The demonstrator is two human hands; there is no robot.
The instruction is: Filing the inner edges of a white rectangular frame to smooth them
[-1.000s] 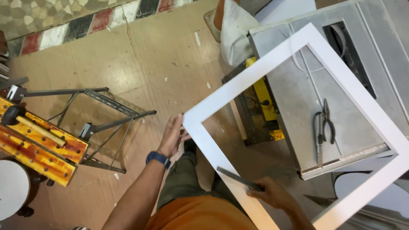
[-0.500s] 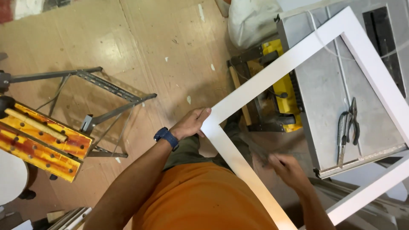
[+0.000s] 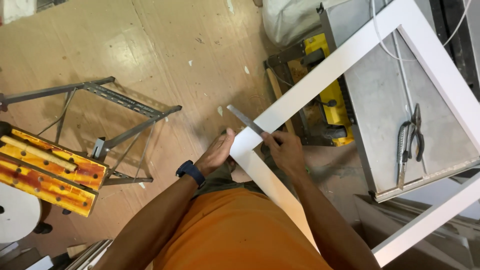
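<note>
The person holds a large white frame at its near corner, which hangs in the air over the wooden floor while the far part lies across the grey saw table. The left hand grips that corner from the outer side, thumb on top. The right hand closes around a flat metal blade laid across the corner joint, its tip jutting past the frame's outer edge. The blade runs close to the left thumb, so a slip could nick it. If the left grip loosens, the unsupported corner may drop or twist. A pair of pliers and a utility knife near the table's front edge could be swept off by the frame.
</note>
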